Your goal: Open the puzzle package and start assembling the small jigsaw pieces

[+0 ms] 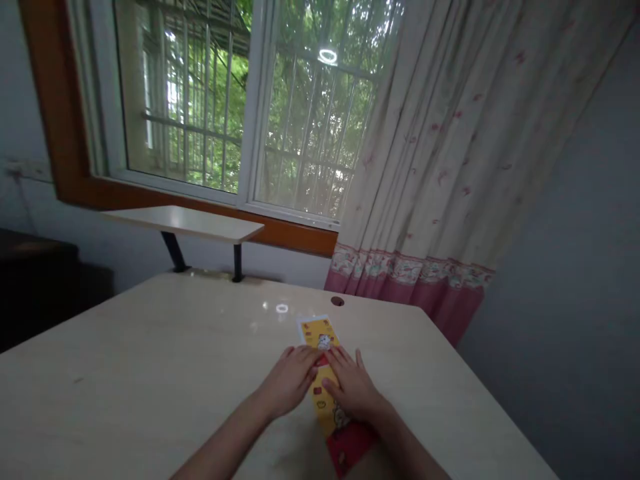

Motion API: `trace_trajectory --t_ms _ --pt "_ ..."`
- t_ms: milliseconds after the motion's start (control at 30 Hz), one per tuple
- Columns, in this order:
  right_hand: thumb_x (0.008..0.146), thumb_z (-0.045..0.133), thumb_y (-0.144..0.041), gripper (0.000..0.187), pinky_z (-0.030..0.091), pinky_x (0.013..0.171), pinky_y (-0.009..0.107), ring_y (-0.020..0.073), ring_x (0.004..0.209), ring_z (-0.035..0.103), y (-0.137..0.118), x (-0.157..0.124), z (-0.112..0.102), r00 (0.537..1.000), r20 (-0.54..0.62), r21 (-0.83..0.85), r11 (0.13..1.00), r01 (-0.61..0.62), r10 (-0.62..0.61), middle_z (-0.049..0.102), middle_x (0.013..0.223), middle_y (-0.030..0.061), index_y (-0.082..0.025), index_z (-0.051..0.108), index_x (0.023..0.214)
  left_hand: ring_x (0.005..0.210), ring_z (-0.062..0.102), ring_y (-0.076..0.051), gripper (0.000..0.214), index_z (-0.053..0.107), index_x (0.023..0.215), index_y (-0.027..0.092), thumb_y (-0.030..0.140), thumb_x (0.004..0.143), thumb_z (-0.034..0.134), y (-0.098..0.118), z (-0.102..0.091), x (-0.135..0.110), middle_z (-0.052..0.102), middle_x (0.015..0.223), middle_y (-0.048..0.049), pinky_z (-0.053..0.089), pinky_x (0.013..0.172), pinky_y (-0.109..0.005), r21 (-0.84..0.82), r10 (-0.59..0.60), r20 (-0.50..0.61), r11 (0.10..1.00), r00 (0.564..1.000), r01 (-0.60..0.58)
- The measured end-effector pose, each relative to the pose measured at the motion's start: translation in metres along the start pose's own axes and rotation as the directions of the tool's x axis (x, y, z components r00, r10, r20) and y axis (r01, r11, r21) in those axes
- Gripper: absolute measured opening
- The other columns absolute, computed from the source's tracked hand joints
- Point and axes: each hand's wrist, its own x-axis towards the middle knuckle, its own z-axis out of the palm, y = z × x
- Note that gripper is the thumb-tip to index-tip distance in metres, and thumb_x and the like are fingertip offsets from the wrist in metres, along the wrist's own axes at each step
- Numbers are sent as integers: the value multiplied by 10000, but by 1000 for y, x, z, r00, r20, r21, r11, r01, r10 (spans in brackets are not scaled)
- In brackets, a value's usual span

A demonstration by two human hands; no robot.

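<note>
Left grip (289,381): your hand lies over the left edge of the strip, fingers bent across its middle; whether they pinch the paper or only press on it, you cannot tell from this view.
Right grip (354,385): your hand lies palm down on the strip's right side, fingers stretched toward the window and the thumb apart from them; contact appears likely, a closed hold cannot be confirmed.
Hands to each other: fingertips meet, or nearly meet, at the red band across the middle; the exact contact is hidden.
Printed strip (312,330): on the bench (175,373), running from just short of the cable hole (338,301) toward you, slightly aslant; yellow and red, with white cartoon animals, a pale margin at the far end and red at the near end, partly under your right forearm. One piece or two overlapping: not determinable.
Progress, done: the strip is laid out lengthwise and both your hands are at its middle; in my judgement, handling is under way.
Progress, left: no finished fold, opening or separation can be made out, so the work at the middle looks incomplete; how much remains cannot be judged.
Surroundings: raised shelf (190,222) at the bench's far left; window (200,120) behind; curtain (440,167) hanging beyond the far right edge.
</note>
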Motion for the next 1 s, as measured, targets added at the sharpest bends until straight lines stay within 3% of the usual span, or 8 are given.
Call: trace_trajectory --t_ms 167,300,433,500,567,767,867,1000 --pt "902 285 -561 688 47 1104 570 290 1404 98 -5 -8 -3 1000 4 4 1000 -11 11 126 1525 74 -192 160 1468 1170 473 -252 405 532 1243 241 372 926 317 -10 -5 1 576 1220 -107 256 1023 -499 104 -79 42 992 996 74" --pt "905 291 -544 635 71 1102 567 298 1401 112 3 -12 -4 996 -11 -4 996 -84 84 131 1530 41 -249 199 1460 1151 481 -311 422 653 1028 178 383 918 301 -42 -29 -6 620 1125 -158 217 1001 -582 262 -275 -128 917 953 300" --pt "914 305 -487 585 97 1097 566 302 1390 155 18 -13 2 970 -89 -35 973 -229 225 182 1522 47 -250 256 1446 1118 499 -361 432 638 1043 129 378 884 322 -92 -61 -32 622 1121 -210 246 937 -645 335 -624 -260 658 737 675" --pt "915 310 -468 577 109 1087 580 319 1379 182 26 -13 5 949 -144 -51 956 -289 280 219 1512 60 -231 279 1440 1152 475 -364 411 621 1078 126 339 862 342 -113 -72 -46 612 1134 -223 242 933 -655 324 -717 -315 534 621 781" --pt "913 321 -465 573 115 1079 592 331 1366 209 32 -13 7 936 -195 -60 949 -311 294 259 1498 76 -214 313 1428 1203 431 -368 406 596 1122 117 296 838 369 -126 -76 -55 580 1185 -236 239 943 -650 328 -750 -343 468 565 820" --pt "911 363 -444 506 222 1069 531 279 1274 374 36 -15 6 957 -261 -36 990 -139 125 450 1379 101 -216 428 1358 1069 528 -349 412 599 1115 132 313 874 318 -131 -71 -53 584 1161 -212 383 861 -540 332 -706 -344 526 619 783" --pt "899 404 -439 503 293 1055 457 251 1208 437 37 -15 7 969 -247 -8 1000 -16 14 515 1307 113 -183 467 1327 1065 541 -326 413 588 1120 142 323 893 293 -133 -70 -51 576 1187 -191 359 894 -571 294 -721 -307 549 621 783" --pt "893 423 -431 505 332 1039 405 241 1179 453 40 -13 9 966 -260 8 1000 20 -17 531 1271 131 -149 488 1307 1149 489 -327 380 565 1129 167 297 896 295 -141 -72 -54 538 1263 -177 272 932 -667 238 -733 -306 559 608 794"
